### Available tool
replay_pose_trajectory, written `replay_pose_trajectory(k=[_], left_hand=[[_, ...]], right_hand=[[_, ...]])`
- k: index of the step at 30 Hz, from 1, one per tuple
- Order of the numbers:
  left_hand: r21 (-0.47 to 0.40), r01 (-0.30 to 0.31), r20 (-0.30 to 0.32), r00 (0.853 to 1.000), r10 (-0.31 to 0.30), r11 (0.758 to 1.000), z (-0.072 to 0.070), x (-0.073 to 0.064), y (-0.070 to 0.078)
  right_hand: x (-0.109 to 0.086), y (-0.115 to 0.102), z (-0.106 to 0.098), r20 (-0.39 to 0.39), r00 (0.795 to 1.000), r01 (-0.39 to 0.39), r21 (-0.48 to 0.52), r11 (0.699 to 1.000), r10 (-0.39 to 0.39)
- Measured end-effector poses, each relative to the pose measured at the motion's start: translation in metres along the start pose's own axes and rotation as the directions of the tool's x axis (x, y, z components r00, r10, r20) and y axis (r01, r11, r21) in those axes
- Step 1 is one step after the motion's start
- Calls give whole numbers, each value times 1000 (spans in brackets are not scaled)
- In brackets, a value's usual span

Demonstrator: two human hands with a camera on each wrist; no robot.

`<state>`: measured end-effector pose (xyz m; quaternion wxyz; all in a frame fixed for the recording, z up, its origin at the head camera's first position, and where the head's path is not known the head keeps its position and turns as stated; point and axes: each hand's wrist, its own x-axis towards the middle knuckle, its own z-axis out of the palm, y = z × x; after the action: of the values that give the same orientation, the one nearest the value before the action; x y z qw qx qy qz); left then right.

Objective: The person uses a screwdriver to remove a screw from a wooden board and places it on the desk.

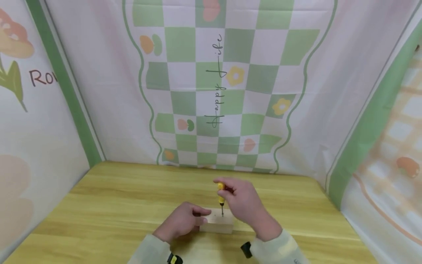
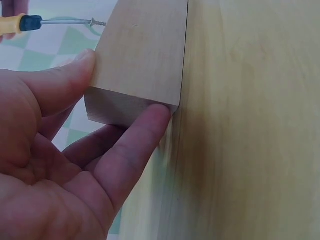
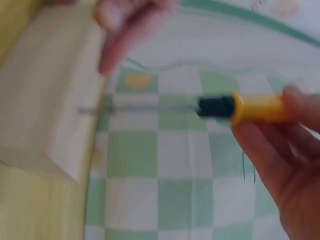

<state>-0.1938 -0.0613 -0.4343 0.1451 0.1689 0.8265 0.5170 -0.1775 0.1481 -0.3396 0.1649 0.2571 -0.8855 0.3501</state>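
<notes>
A pale wooden block (image 1: 215, 228) lies on the table in the head view. My left hand (image 1: 182, 222) grips its left end, thumb on the top edge and fingers against the end and side, as the left wrist view shows. Between the thumb and fingers of my right hand (image 1: 246, 201) is a yellow-handled screwdriver (image 3: 260, 108) with a black collar, held upright above the block. Its tip meets a screw (image 2: 97, 23) that stands in the block's top face, with part of the thread showing. The right wrist view is blurred around the screw.
The wood-grain table (image 1: 108, 205) extends around the block on all sides. Behind it hangs a green-and-white checked curtain (image 1: 211, 91), with printed fabric panels (image 1: 29, 154) at left and right. A dark small spot (image 1: 215, 215) marks the block's top beside the screw.
</notes>
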Motion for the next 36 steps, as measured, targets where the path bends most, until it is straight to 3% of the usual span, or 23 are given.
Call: replay_pose_trajectory(k=[3, 5, 9, 13, 16, 19, 23, 25, 28, 32, 36], left_hand=[[9, 4, -6, 1000, -4, 1000, -1, 0, -1], [4, 6, -8, 1000, -6, 1000, -1, 0, 0], [-14, 6, -10, 1000, -6, 1000, -1, 0, -1], [-29, 2, -6, 1000, -2, 1000, 1, 0, -3], [-40, 6, -3, 1000, -6, 999, 2, 1, -3], [-55, 8, -3, 1000, -8, 998, 2, 1, -4], [-72, 9, 1, 1000, -9, 997, 2, 1, -4], [-74, 10, 2, 1000, -10, 997, 2, 1, -5], [-69, 2, -3, 1000, -2, 998, 2, 1, -5], [-55, -4, -11, 1000, 3, 998, 2, 1, -5], [-64, -4, -15, 1000, 3, 998, 2, 1, -3]], right_hand=[[7, 11, -10, 148, 988, -61, 118, 991, 44], [11, 18, -14, 221, 975, -72, 176, 982, 32], [14, 26, -14, 262, 965, -101, 259, 961, 31], [9, 23, -3, 137, 990, -42, 214, 976, 13], [3, 18, 9, -18, 995, 94, 57, 994, -93], [-2, 13, 18, -156, 961, 202, -170, 965, -229], [-6, 4, 25, -270, 918, 169, -394, 904, -289], [-7, 0, 27, -303, 914, 126, -420, 899, -270], [-8, -5, 28, -339, 914, 81, -384, 920, -222], [-9, -9, 28, -374, 910, 54, -315, 948, -176], [-9, -11, 27, -370, 915, 50, -293, 955, -161]])
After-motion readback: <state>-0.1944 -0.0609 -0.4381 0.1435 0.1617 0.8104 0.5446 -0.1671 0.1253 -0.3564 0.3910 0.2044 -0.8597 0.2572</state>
